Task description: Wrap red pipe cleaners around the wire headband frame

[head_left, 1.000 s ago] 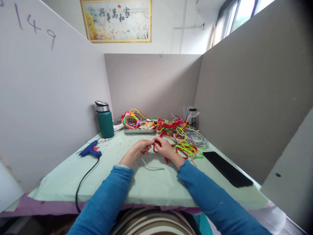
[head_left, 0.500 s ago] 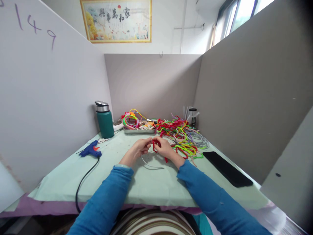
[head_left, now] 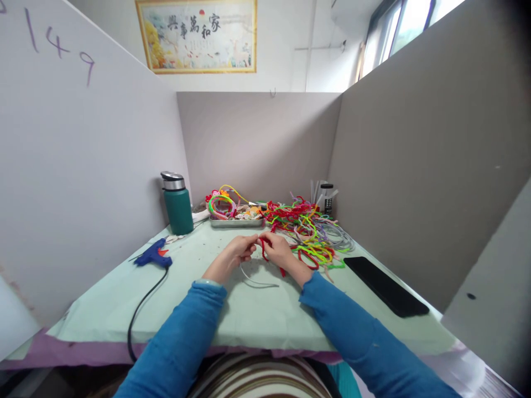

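Observation:
My left hand (head_left: 241, 250) is closed with its fingertips pinched around a thin grey curved band (head_left: 253, 282), whose free end hangs down and reaches toward the tabletop. Fingertip to fingertip with it, my right hand (head_left: 277, 250) is closed on a red pipe cleaner (head_left: 264, 250). A loop of the red pipe cleaner dangles below the right fingers. Where the pipe cleaner meets the band, the fingers hide most of the contact.
Behind my hands lie a metal tray (head_left: 236, 223) of craft pieces and a heap of coloured pipe cleaners (head_left: 307, 221). At left are a blue glue gun (head_left: 154, 254) with its cord and a green bottle (head_left: 178, 207). A black phone (head_left: 385, 286) lies at right.
The right fingers have shifted slightly left, closer to the left fingertips. The red pipe cleaner has changed shape a little, its loop now narrower. The left hand stays put.

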A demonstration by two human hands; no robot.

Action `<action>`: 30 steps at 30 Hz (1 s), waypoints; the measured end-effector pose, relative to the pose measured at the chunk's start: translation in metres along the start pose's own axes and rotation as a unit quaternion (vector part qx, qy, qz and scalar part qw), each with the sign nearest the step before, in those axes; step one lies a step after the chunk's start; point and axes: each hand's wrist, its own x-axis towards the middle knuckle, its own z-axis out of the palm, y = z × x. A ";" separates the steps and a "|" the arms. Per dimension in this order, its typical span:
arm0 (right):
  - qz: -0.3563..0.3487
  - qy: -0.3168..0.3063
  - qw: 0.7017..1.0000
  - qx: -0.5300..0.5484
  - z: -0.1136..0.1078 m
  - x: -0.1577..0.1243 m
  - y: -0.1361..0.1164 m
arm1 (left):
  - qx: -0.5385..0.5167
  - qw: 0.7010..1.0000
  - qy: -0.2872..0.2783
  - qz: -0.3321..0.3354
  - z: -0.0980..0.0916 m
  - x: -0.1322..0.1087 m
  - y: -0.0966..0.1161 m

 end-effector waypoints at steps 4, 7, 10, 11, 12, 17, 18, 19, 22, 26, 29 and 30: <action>0.005 -0.002 1.000 0.000 0.001 0.001 0.002 | 0.014 1.000 0.004 0.002 0.002 -0.003 0.002; 0.010 -0.004 1.000 0.003 0.002 0.002 0.004 | 0.019 1.000 0.004 0.009 0.004 -0.005 0.003; 0.010 -0.005 1.000 0.006 0.002 0.002 0.005 | 0.030 0.999 0.012 0.009 0.005 -0.007 0.003; 0.009 -0.006 1.000 0.008 0.002 0.001 0.005 | 0.035 0.999 0.014 0.010 0.005 -0.007 0.003; 0.010 -0.004 1.000 0.010 0.003 0.001 0.004 | 0.041 0.999 0.016 0.010 0.005 -0.006 0.003; 0.021 0.014 0.999 0.021 0.001 0.000 0.002 | 0.051 0.999 -0.011 0.015 0.002 -0.003 -0.001; 0.022 0.014 0.999 0.021 0.001 0.000 0.001 | 0.051 0.999 -0.012 0.015 0.002 -0.002 -0.002; 0.022 0.013 0.999 0.020 0.001 -0.001 0.000 | 0.052 0.998 -0.011 0.014 0.002 -0.002 -0.002; 0.025 0.005 1.000 0.018 -0.001 -0.001 -0.001 | 0.058 0.998 -0.005 0.012 0.003 -0.003 -0.001; 0.035 0.000 0.999 0.027 -0.001 -0.002 -0.001 | 0.069 0.998 0.006 0.011 0.004 -0.003 0.000; 0.046 0.008 0.998 0.048 -0.002 -0.002 -0.002 | 0.073 0.997 0.010 0.017 0.004 -0.002 -0.001; 0.052 0.010 0.997 0.058 -0.002 -0.001 -0.003 | 0.075 0.997 0.009 0.022 0.004 -0.002 -0.001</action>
